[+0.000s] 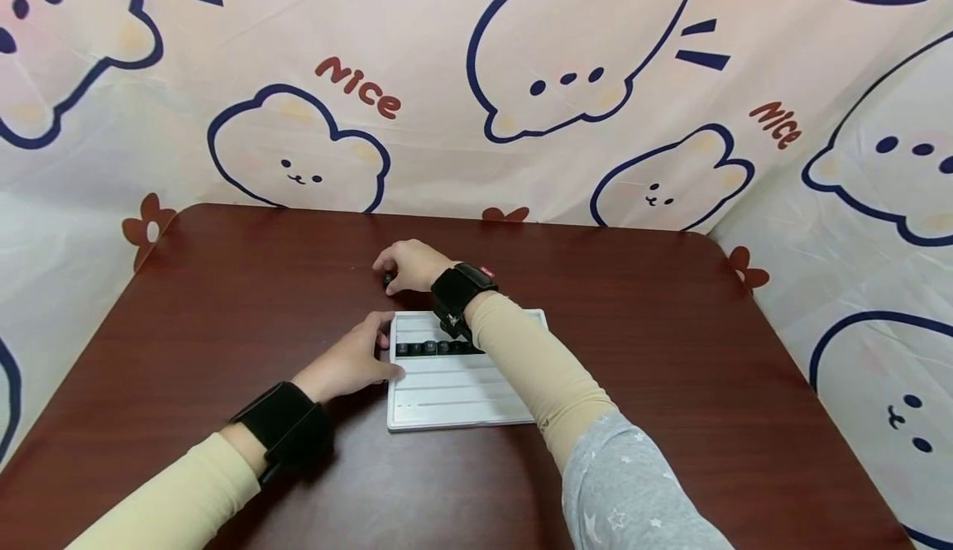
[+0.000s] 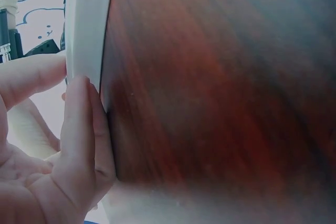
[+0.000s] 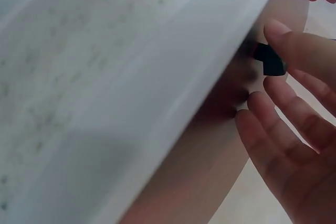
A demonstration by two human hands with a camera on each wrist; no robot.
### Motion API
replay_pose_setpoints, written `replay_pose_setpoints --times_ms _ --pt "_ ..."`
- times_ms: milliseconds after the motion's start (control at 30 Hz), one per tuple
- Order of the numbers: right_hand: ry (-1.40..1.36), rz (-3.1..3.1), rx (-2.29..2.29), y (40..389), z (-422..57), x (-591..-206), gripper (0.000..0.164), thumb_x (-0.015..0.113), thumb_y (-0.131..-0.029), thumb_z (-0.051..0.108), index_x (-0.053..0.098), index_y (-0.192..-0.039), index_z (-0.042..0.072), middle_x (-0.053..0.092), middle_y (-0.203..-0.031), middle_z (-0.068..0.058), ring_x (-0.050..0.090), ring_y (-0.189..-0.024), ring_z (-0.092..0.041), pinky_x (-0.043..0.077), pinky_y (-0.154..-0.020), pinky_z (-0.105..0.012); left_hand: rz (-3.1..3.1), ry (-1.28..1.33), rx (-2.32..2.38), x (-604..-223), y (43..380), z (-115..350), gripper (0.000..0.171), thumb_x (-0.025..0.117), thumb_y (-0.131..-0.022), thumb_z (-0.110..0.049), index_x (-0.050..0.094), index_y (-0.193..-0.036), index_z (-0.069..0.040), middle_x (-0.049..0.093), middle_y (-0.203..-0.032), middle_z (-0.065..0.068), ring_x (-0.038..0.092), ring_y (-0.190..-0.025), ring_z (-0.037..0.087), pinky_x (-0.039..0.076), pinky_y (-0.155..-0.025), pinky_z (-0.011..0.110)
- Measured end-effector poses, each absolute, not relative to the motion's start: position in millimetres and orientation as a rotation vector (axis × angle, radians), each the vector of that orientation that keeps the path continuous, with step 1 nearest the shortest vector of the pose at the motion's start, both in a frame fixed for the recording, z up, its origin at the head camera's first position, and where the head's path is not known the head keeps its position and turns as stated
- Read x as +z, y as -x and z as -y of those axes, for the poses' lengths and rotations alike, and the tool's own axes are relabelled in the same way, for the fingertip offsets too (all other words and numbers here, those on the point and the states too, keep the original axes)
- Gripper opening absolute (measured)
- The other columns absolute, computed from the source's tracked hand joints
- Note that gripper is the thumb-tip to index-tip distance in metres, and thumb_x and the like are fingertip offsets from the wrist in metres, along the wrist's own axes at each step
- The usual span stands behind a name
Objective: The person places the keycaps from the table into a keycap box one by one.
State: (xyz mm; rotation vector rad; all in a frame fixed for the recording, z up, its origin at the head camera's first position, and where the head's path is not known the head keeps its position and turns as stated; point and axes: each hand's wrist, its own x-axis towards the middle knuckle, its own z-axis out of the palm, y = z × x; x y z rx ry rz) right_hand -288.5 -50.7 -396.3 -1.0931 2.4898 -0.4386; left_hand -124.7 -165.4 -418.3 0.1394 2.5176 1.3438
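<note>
A flat white board (image 1: 462, 401) with raised cross ridges lies on the table. Along one of its rows sits a line of several small black keycap-like pieces (image 1: 430, 348). My left hand (image 1: 353, 360) grips the board's left edge, its thumb over the rim; in the left wrist view its fingers (image 2: 79, 114) touch the white rim (image 2: 86, 30). Beyond the board's far left corner, my right hand (image 1: 419, 267) pinches a black keycap-like piece (image 3: 273, 60) between thumb and fingers. The right forearm hides the right part of the row.
The dark brown wooden table (image 1: 670, 368) extends around the board on all sides. Behind it and along its sides hangs a pale curtain (image 1: 432, 161) with cartoon drawings. Each wrist wears a black strap (image 1: 286, 426).
</note>
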Motion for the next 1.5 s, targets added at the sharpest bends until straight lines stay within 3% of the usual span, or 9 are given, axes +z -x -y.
replay_pose_setpoints --times_ms 700,1500 --pt "1.068 -2.541 -0.394 284.7 39.1 -391.6 0.029 0.077 -0.093 0.009 0.076 -0.121 0.01 0.07 -0.117 -0.005 0.059 -0.108 -0.018 0.048 -0.094 -0.029 -2.484 -0.098 1.355 -420.8 125.4 163.3 0.083 0.081 -0.084 -0.003 0.033 -0.15 0.008 0.049 -0.11 0.018 0.049 -0.101 0.03 0.043 -0.083 0.039" --pt "1.217 -2.517 -0.371 270.0 -37.2 -369.5 0.03 0.077 -0.093 0.011 0.075 -0.123 0.006 0.07 -0.12 -0.006 0.063 -0.108 -0.018 0.05 -0.094 -0.03 -2.481 -0.081 1.318 -416.1 122.9 161.3 0.086 0.081 -0.085 -0.005 0.03 -0.152 0.008 0.05 -0.112 0.019 0.051 -0.087 0.026 0.045 -0.07 0.034"
